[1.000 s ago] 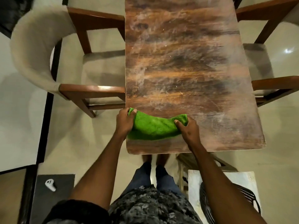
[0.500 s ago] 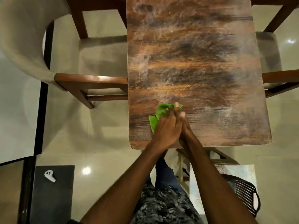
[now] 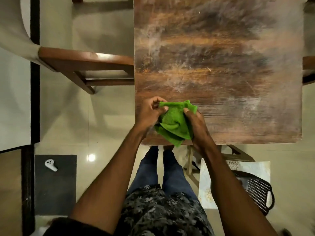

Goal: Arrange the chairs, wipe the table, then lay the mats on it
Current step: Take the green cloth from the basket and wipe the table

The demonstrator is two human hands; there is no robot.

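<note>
Cloth: a green cloth (image 3: pixel 172 124) is bunched between both hands over the near left corner of the table, its lowest fold hanging just past the near edge.
Left hand: the left hand (image 3: pixel 150 113) is closed on the cloth's far left corner, thumb and fingers pinching a twisted strip of it.
Right hand: the right hand (image 3: pixel 196 126) is clamped on the cloth's right side, fingers curled into the fabric (the palm is hidden from above).
Table: the wooden table (image 3: pixel 221 65) runs from the person toward the far side; its top is streaked and bare apart from the cloth. Near edge and left edge meet just beside the left wrist.
Left chair: an armchair (image 3: pixel 85 63) stands at the table's left side, its near wooden arm touching or nearly touching the table edge.
Right side: part of another chair (image 3: pixel 308 68) shows at the right border, close to the table.
Open floor: pale floor lies free between the left chair and the person.
Near floor: a dark mat (image 3: pixel 56 189) with a white controller (image 3: pixel 50 165) on it lies to the near left; a black plastic chair (image 3: pixel 259 191) and a patterned mat (image 3: pixel 213 184) sit to the near right.
</note>
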